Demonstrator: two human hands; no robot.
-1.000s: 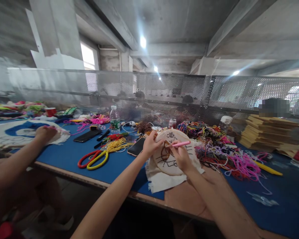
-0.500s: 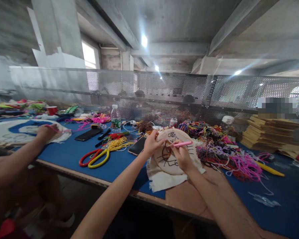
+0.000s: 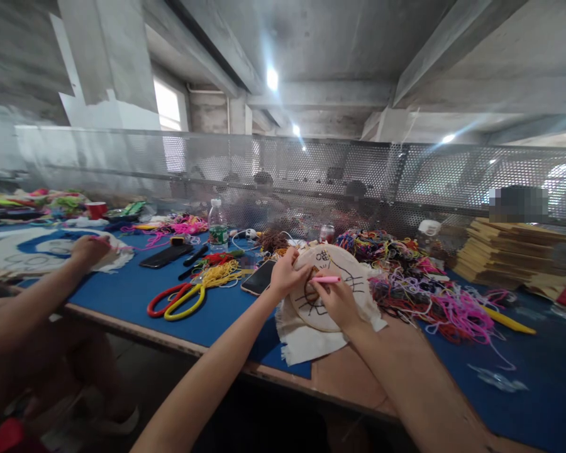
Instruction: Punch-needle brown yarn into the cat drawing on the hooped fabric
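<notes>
A round embroidery hoop (image 3: 332,318) stretches white cloth with black line drawing, and a small brown patch shows near my fingers. My left hand (image 3: 287,274) grips the hoop at its upper left edge, fingers reaching over the cloth. In my right hand (image 3: 337,299) is a pink punch needle (image 3: 329,279), held like a pen with its tip end at the brown patch. The tip itself is hidden by my fingers. Loose frayed cloth (image 3: 306,349) hangs below the hoop onto the table edge.
Red-and-yellow-handled scissors (image 3: 183,302), a phone (image 3: 259,277) and a water bottle (image 3: 217,228) lie or stand leftward. Tangled yarn (image 3: 466,311) and stacked brown packets (image 3: 504,251) are right. At far left, a co-worker's hand (image 3: 89,251) works on another hoop (image 3: 14,251).
My right hand and the pink punch needle have shifted left and slightly down over the cloth, closer to my left hand. My left hand stays on the hoop.
</notes>
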